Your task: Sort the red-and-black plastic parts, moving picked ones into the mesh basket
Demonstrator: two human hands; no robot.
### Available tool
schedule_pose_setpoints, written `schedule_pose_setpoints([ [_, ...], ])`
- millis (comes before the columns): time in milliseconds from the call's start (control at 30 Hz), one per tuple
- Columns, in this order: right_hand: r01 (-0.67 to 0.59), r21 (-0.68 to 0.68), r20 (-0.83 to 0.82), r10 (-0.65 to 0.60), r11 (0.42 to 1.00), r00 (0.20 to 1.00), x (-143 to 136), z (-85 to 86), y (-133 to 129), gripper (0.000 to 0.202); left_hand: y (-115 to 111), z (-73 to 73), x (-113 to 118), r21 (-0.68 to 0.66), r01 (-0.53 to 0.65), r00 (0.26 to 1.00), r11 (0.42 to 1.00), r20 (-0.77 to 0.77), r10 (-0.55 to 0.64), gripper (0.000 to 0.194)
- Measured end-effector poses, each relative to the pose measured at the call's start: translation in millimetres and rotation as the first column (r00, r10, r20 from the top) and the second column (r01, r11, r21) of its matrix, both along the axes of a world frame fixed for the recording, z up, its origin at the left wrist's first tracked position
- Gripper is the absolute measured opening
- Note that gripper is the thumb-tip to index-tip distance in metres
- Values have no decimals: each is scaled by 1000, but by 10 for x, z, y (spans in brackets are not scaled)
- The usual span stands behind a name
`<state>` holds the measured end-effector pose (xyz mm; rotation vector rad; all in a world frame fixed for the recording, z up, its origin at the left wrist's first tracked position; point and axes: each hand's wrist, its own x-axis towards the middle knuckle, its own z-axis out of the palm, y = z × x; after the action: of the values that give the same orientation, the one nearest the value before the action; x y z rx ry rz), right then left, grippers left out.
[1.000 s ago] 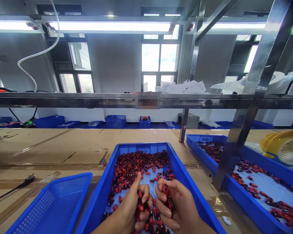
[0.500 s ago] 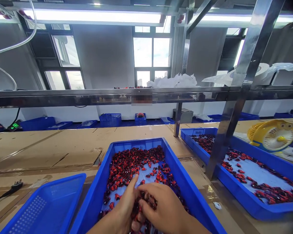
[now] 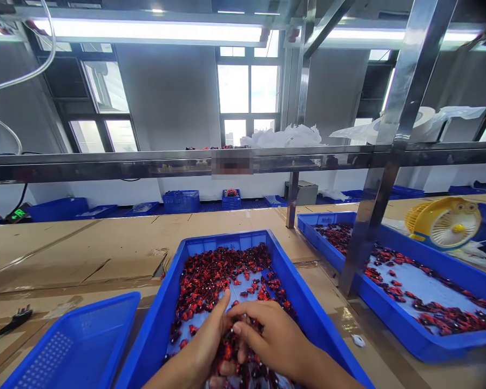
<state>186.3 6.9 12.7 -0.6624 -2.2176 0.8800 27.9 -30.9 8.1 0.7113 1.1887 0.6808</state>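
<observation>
Got L hand cupped round some red-and-black pcs, thumb up, bottom ctr of frame. Got R hand curled in right against it, can't tell if gripping any. See loads more heaped behind in big blue tray, ctr. Also see blue basket lower left, plug far left on worktop, 2nd tray + yellow fan over on right.

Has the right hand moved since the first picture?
Yes. Judged against the blue tray beneath it, the right hand has moved left, toward the left hand.
</observation>
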Motion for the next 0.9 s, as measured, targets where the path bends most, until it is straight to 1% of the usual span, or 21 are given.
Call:
schedule_pose_setpoints([
  [100, 2, -16, -60, -3, 1000, 998, 3, -24, -11, 22, -2, 3, 18, 38, 25, 1000, 999, -10, -25, 80],
  [167, -4, -54, -120, -2, 999, 993, -13, -36, -31, 20, 13, -4, 32, 61, 42, 998, 997, 45, -45, 76],
  [200, -6, -94, -157, -9, 996, 988, -27, -41, -39, 20, 25, -10, 33, 72, 50, 995, 996, 83, -56, 71],
  [267, -1, -237, -240, -58, 971, 969, -60, -47, -38, 23, 48, -25, 14, 95, 51, 986, 994, 155, -66, 54],
  [300, -3, -335, -275, -95, 942, 957, -72, -48, -24, 30, 58, -31, -4, 102, 48, 982, 994, 176, -65, 44],
  [333, -12, -435, -302, -134, 900, 944, -77, -47, 0, 37, 65, -36, -25, 108, 39, 980, 993, 189, -59, 37],
  [367, -25, -526, -320, -170, 850, 932, -74, -43, 33, 41, 70, -39, -45, 115, 30, 978, 993, 204, -54, 35],
  [433, -59, -653, -336, -219, 755, 916, -50, -32, 118, 39, 74, -43, -71, 131, 0, 975, 991, 219, -29, 41],
  [467, -71, -689, -337, -232, 721, 913, -34, -27, 160, 35, 76, -45, -74, 140, -20, 976, 990, 216, -11, 43],
  [533, -71, -727, -323, -248, 682, 913, -18, -26, 225, 31, 82, -49, -63, 165, -60, 981, 985, 191, 28, 49],
  [600, -47, -728, -287, -242, 684, 927, -32, -35, 242, 32, 88, -55, -44, 207, -95, 986, 974, 151, 64, 55],
  [633, -28, -710, -268, -233, 704, 935, -47, -41, 232, 33, 88, -58, -36, 232, -109, 989, 967, 123, 82, 57],
  [700, 10, -641, -236, -210, 767, 949, -81, -46, 183, 32, 77, -64, -29, 286, -139, 990, 948, 65, 126, 59],
  [767, 51, -563, -202, -197, 825, 960, -102, -35, 115, 26, 49, -75, -29, 362, -161, 984, 918, -9, 176, 61],
  [833, 110, -506, -149, -213, 856, 966, -110, -13, 50, 19, 14, -101, -28, 444, -182, 968, 877, -76, 239, 63],
  [900, 203, -450, -83, -268, 869, 960, -117, 5, 2, 16, -12, -147, -22, 499, -220, 945, 838, -103, 309, 62],
])
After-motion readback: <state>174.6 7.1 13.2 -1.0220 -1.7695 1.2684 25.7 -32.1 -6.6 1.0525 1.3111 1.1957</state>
